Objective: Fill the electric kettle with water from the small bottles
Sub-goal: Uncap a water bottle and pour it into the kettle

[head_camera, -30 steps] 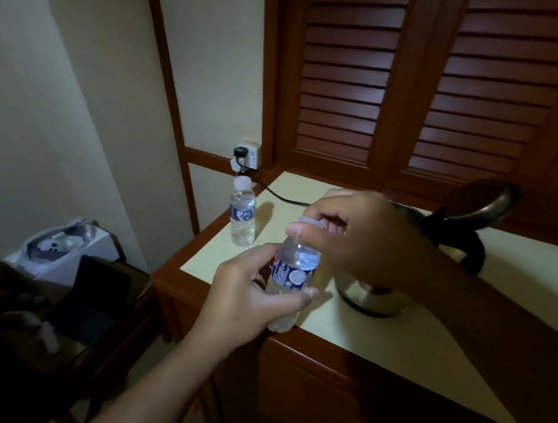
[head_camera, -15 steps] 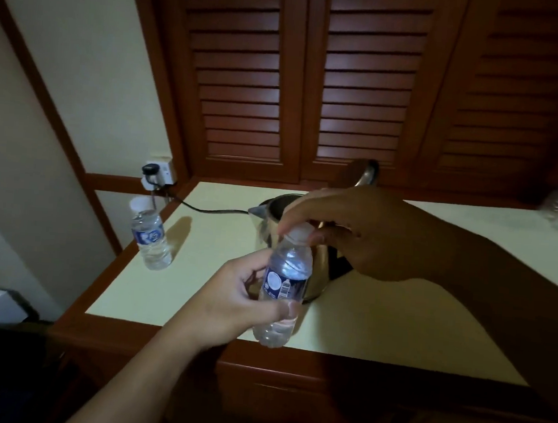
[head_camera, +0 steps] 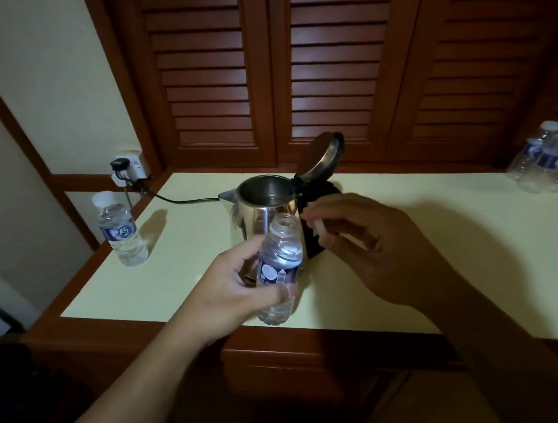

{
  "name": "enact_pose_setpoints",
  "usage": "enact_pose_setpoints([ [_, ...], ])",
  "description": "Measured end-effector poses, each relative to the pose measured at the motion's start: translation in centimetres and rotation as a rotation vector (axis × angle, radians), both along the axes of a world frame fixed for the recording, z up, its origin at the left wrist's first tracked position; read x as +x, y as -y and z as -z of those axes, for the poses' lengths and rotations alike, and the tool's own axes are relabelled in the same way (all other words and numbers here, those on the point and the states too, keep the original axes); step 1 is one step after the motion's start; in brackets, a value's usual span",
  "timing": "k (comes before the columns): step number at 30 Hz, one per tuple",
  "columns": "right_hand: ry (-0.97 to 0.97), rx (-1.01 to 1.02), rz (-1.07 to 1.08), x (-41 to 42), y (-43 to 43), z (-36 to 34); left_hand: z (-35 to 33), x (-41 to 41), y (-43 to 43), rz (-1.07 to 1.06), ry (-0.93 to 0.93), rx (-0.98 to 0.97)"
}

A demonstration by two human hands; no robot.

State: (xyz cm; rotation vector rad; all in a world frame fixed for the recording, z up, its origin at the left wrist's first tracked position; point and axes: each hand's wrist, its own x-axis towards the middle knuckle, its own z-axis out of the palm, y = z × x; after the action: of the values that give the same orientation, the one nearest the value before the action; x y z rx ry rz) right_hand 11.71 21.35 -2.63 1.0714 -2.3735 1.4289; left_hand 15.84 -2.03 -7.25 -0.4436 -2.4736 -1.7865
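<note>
A steel electric kettle [head_camera: 264,207] stands on the pale countertop [head_camera: 399,271] with its lid [head_camera: 322,154] hinged open. My left hand [head_camera: 234,291] grips a small clear water bottle [head_camera: 280,265] upright just in front of the kettle; the bottle's neck is uncapped. My right hand [head_camera: 368,245] hovers to the right of the bottle's mouth, pinching its white cap [head_camera: 319,228] between thumb and fingers. A second small bottle [head_camera: 119,228], capped, stands near the counter's left edge.
A pack of several small bottles [head_camera: 555,159] sits at the far right of the counter. The kettle's black cord [head_camera: 178,200] runs left to a wall socket [head_camera: 131,166]. Louvred wooden doors [head_camera: 332,65] rise behind the counter. A dark wooden edge borders the counter's front.
My right hand has twisted the cap off the held bottle and lifted it away to the right. The camera view has shifted right, so the kettle's open top and the bottle pack show.
</note>
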Motion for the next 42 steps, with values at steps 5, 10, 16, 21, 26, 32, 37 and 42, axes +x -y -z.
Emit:
enact_pose_setpoints([
  [5, 0.155, -0.035, 0.34, -0.3, -0.3, 6.8, 0.6, -0.1, 0.8, -0.074, -0.016, -0.007],
  [10, 0.033, 0.371, 0.466, -2.4, -0.5, 12.3, 0.3, 0.1, 1.1, -0.145, -0.036, -0.039],
  [16, -0.017, 0.469, 0.463, -2.4, -0.3, 13.3, -0.9, 0.1, 2.1, -0.188, -0.053, -0.09],
  [21, 0.063, 0.45, 0.495, -1.4, 0.0, 12.9, -3.2, -0.2, 3.3, -0.217, -0.084, -0.139],
  [26, 0.076, 0.706, 0.496, -1.9, 0.4, 13.5, -5.9, -1.3, 4.9, -0.245, -0.065, -0.261],
  [32, 0.046, 0.82, 0.518, -2.3, 0.4, 14.2, -8.3, -3.6, 6.8, -0.338, -0.112, -0.51],
  [37, 0.049, 0.848, 0.512, -2.4, 0.5, 14.2, -9.5, -5.7, 7.7, -0.312, -0.22, -0.813],
  [42, 0.026, 0.834, 0.536, -2.7, 0.5, 14.8, -10.1, -7.6, 7.7, -0.304, -0.37, -1.191],
])
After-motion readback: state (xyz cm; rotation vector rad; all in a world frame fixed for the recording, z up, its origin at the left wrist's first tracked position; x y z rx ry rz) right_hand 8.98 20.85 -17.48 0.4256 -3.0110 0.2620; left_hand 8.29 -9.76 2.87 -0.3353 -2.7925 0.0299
